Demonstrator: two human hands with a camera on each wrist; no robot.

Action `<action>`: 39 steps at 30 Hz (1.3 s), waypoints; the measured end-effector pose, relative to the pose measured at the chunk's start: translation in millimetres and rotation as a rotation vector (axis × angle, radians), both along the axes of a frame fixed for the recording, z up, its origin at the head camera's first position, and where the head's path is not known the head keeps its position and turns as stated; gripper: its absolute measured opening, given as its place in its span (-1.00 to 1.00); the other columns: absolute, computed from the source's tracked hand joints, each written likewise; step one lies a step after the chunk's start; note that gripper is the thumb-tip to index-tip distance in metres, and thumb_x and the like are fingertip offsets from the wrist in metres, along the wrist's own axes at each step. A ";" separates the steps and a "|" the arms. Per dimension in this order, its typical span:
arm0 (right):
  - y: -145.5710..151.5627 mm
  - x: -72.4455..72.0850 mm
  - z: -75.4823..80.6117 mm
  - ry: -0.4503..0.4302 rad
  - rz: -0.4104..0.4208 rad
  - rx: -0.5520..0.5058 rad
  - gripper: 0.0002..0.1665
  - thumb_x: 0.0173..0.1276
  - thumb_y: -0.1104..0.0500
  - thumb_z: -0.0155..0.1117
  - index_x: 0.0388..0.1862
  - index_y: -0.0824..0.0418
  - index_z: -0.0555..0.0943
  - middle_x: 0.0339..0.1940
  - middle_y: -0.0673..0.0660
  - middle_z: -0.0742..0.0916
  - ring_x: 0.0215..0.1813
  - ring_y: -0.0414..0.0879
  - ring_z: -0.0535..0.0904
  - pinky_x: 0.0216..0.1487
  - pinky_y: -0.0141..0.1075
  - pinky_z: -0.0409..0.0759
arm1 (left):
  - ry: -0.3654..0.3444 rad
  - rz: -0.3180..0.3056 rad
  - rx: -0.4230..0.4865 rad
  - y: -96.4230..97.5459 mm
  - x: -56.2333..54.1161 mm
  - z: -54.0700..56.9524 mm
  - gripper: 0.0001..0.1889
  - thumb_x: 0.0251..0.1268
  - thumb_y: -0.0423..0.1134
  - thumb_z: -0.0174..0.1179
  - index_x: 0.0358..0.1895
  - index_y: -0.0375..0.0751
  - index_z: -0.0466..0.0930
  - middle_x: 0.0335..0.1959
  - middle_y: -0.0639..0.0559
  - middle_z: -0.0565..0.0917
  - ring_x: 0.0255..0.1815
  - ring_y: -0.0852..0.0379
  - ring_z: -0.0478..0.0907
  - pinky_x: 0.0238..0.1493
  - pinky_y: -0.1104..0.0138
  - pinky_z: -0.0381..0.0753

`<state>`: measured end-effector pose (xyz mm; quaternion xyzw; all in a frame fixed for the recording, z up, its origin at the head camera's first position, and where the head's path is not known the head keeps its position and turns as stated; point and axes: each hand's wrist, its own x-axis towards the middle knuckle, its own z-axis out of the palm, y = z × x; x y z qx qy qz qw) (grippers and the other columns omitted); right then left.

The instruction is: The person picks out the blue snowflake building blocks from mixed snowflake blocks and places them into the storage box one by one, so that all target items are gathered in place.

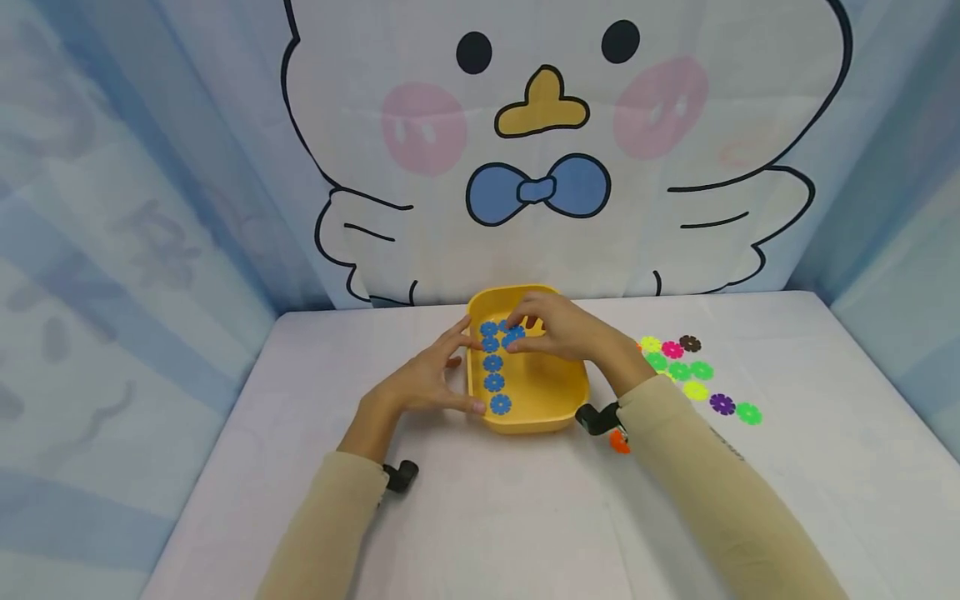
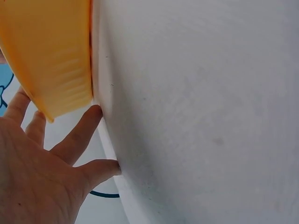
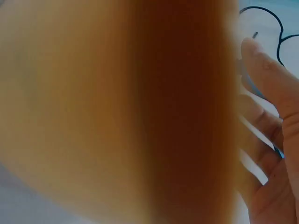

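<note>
A yellow plastic tray [image 1: 551, 392] sits on the table, with several blue flower-shaped discs [image 1: 492, 363] lined up along its left side. My left hand [image 1: 422, 379] is at that side, fingers spread and touching the rim. In the left wrist view its fingertips [image 2: 96, 111] show beside the tray's outer wall. Over the upper part of the tray, my right hand [image 1: 564, 327] pinches a blue flower disc [image 1: 513, 336] between thumb and fingers, near the top of the row. The tray's blurred wall [image 3: 117, 112] hides much of the right wrist view.
To the right of the tray lie several loose flower discs in green [image 1: 701, 370], yellow [image 1: 696, 390], pink [image 1: 672, 350], purple [image 1: 722, 404] and brown [image 1: 690, 343]. An orange disc [image 1: 619, 442] lies partly under the right forearm. A cartoon-printed curtain [image 1: 540, 250] hangs behind the table.
</note>
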<state>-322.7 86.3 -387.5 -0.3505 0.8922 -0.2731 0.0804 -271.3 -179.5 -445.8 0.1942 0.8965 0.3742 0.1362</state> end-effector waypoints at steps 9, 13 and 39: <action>-2.9 -8.2 -10.9 -0.064 0.021 0.052 -0.54 0.36 -0.07 0.47 0.13 0.14 0.73 0.10 0.13 0.69 0.07 0.01 0.58 0.12 -0.14 0.68 | -0.003 0.002 -0.014 1.6 -1.7 1.9 -0.03 -0.09 0.16 0.63 0.45 0.15 0.33 0.68 0.47 -0.26 0.49 -0.16 0.40 0.44 0.00 0.44; -2.9 -12.1 -22.7 -0.101 0.027 0.056 -0.57 0.37 -0.04 0.47 0.12 0.15 0.74 0.04 0.15 0.70 0.03 0.00 0.59 0.13 -0.16 0.67 | -0.001 -0.006 -0.011 0.8 -2.4 1.9 -0.03 -0.09 0.14 0.64 0.45 0.13 0.32 0.69 0.42 -0.25 0.49 -0.17 0.41 0.45 -0.01 0.43; -22.2 -0.7 -46.1 0.042 -0.070 0.309 -0.56 0.35 -0.12 0.46 0.12 0.03 0.73 -0.07 -0.02 0.63 -0.08 -0.09 0.54 0.14 -0.18 0.61 | -0.005 -0.013 0.028 -0.2 0.4 0.8 -0.02 -0.07 0.15 0.63 0.46 0.12 0.31 0.71 0.37 -0.26 0.49 -0.16 0.40 0.47 0.05 0.41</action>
